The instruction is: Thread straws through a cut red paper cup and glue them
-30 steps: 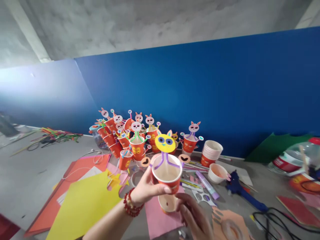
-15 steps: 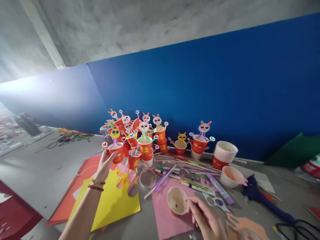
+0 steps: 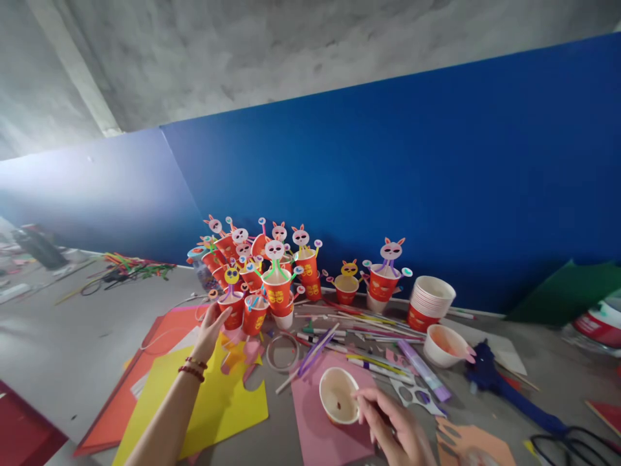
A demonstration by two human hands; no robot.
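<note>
My left hand (image 3: pixel 211 327), a beaded bracelet at its wrist, reaches to the group of cups. Its fingers hold a red paper cup (image 3: pixel 231 316) that carries a yellow paper face on purple stems. Right beside that stands another red paper cup (image 3: pixel 255 317) with a blue stem at its rim. Lower in view, an open paper cup (image 3: pixel 337 396) stands tilted toward me over a pink sheet (image 3: pixel 310 421). My right hand (image 3: pixel 391 424) pinches this cup at its right rim. A dark spot shows at the cup's inner bottom.
Several decorated cups (image 3: pixel 276 291) are stacked behind my left hand. A stack of paper cups (image 3: pixel 431 301), a white cup (image 3: pixel 446 346), markers (image 3: pixel 383 369) and a blue glue gun (image 3: pixel 504 395) lie right. Yellow paper (image 3: pixel 233 401) is at left; a blue panel (image 3: pixel 363 162) stands behind.
My left hand has lowered the yellow-faced cup and moved it slightly right, closer against the neighbouring cup. My right hand stays at the rim of the other cup. The view has shifted slightly.
</note>
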